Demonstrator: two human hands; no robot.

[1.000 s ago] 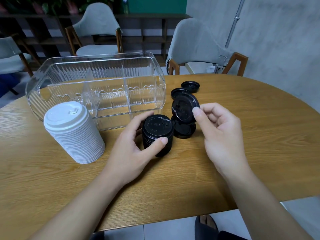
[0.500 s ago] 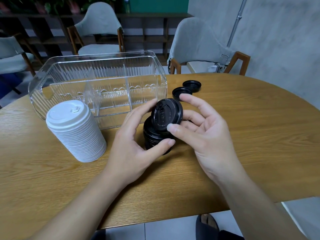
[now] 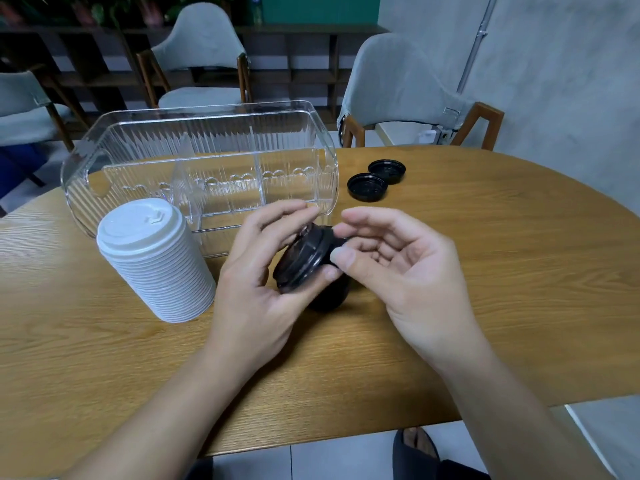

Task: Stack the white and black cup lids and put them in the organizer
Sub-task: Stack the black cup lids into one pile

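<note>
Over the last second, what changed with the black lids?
The right hand carried a loose black lid onto the black stack, which the left hand grips, now tilted. The white stack, organizer and two loose lids stayed put.

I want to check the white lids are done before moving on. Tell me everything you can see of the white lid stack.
The white lid stack is a tall column of many nested plastic-looking lids, their ribbed rims forming rings down its side. The top lid shows a raised sip spout. It stands upright on the wooden table, in front of the clear organizer, not inside it. No hand touches it; the left hand is just beside it.
</note>
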